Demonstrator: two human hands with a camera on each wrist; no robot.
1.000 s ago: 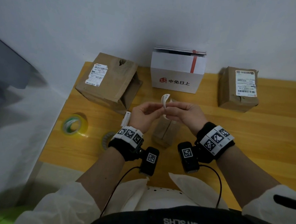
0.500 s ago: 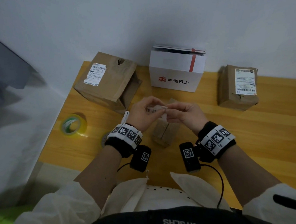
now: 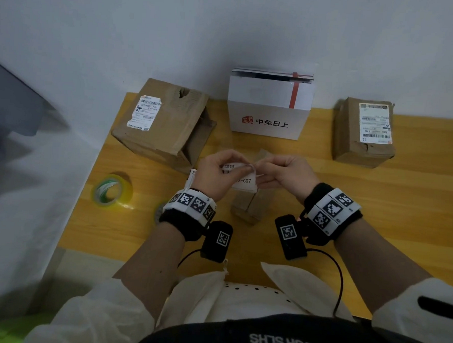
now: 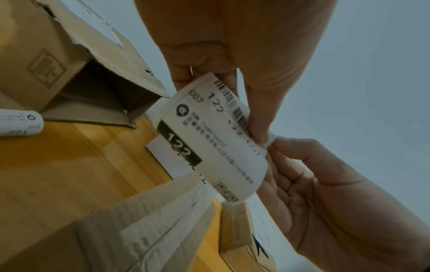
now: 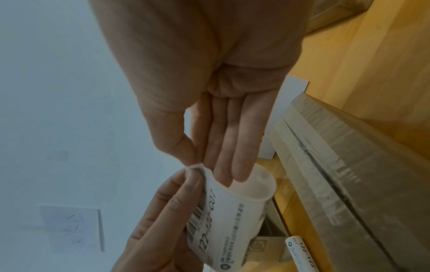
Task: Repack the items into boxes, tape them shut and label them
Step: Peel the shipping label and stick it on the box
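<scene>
A curled white shipping label (image 3: 242, 179) (image 4: 209, 139) (image 5: 232, 208) printed "122-122-C07" is held in the air between both hands. My left hand (image 3: 220, 171) pinches its upper edge by the barcode. My right hand (image 3: 286, 175) pinches the label's top corner with thumb and forefinger, its other fingers (image 5: 230, 147) straight behind the paper. Under the hands a small taped brown box (image 3: 249, 207) (image 4: 144, 220) (image 5: 349, 174) lies on the yellow table (image 3: 377, 207).
A torn open brown box (image 3: 164, 122) stands at back left, a white box (image 3: 269, 107) with red tape at back middle, a labelled brown box (image 3: 363, 134) at back right. A green tape roll (image 3: 111, 190) lies left. A rolled label (image 4: 18, 122) (image 5: 302, 255) rests by my left wrist.
The label was a tight curl held upright; now it is unrolled wider and turned flat, print facing up. Both hands have dropped slightly toward the small box.
</scene>
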